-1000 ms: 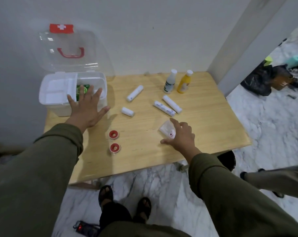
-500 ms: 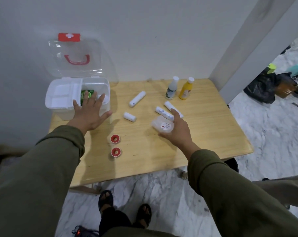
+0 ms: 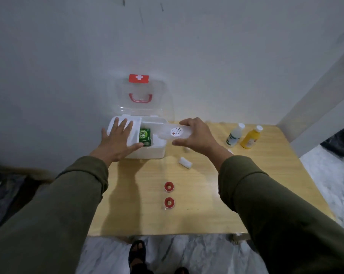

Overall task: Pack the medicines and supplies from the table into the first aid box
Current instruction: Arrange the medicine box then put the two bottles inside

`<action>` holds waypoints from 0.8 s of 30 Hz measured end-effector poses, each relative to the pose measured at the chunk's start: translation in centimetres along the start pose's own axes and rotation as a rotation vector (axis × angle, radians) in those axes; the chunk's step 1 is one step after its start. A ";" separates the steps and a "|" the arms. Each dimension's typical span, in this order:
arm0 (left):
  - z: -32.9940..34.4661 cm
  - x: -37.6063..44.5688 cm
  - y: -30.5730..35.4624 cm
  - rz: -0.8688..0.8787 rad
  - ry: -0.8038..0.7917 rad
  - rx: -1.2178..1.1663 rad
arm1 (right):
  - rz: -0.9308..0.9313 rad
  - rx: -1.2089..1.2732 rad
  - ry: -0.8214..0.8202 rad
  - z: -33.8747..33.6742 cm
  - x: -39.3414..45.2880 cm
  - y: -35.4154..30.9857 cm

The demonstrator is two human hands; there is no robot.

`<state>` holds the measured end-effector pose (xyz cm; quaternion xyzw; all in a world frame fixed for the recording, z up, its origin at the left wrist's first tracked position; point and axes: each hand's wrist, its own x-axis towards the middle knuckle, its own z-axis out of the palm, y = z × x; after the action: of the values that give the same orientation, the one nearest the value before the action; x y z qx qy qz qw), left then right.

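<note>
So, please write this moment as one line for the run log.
step: packing | right hand: holds clear pouch at box edge | left hand: flat on box | inside: green packet | table: two bottles, two red rolls

I see the white first aid box (image 3: pixel 147 152) open, green pack (image 3: pixel 145 137) inside; clear packet (image 3: pixel 173 133) tilted over its rim; two bottles (image 3: pixel 235 135), gauze roll (image 3: pixel 185 162), two red tape rolls (image 3: pixel 169 186) on table.
</note>
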<state>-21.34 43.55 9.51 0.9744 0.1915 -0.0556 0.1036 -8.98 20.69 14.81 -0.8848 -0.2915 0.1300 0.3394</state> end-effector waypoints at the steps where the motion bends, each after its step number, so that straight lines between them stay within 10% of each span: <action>1: -0.3 0.0 -0.8 -0.009 -0.018 0.000 | -0.016 -0.020 -0.020 0.6 0.8 -0.8; 24: 1.6 2.0 -5.4 0.070 -0.169 -0.041 | -0.030 0.045 -0.181 5.7 5.1 -2.1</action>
<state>-21.69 48.77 6.67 0.9701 0.1489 -0.1299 0.1412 -8.25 28.06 11.87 -0.8571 -0.3313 0.2107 0.3334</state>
